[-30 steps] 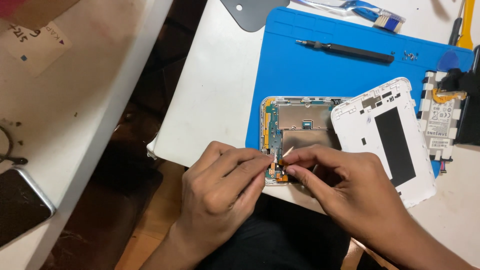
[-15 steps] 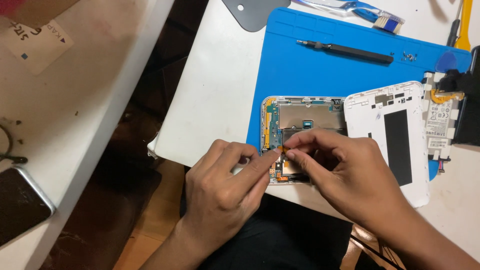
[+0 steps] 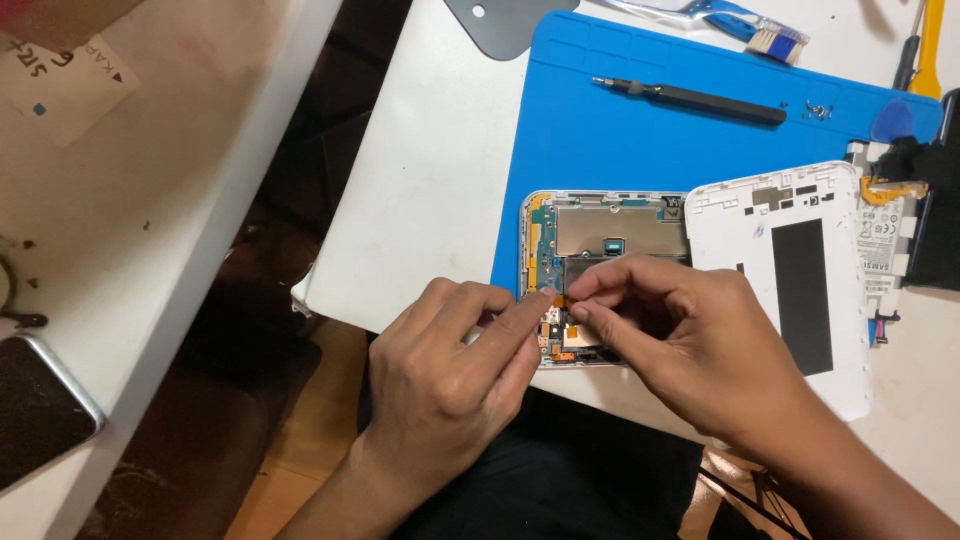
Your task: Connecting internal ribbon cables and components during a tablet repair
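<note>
A person's left hand (image 3: 445,375) and right hand (image 3: 690,345) meet over an opened tablet (image 3: 600,240) lying at the near edge of a blue work mat (image 3: 640,140) on a white table (image 3: 430,170). Both hands have fingertips drawn together, pinching at a small part on the tablet's exposed circuit board; what they grip is too small to tell. The tablet's white back cover (image 3: 790,280) lies just beside it to the right. A black screwdriver (image 3: 690,100) rests farther back on the mat.
</note>
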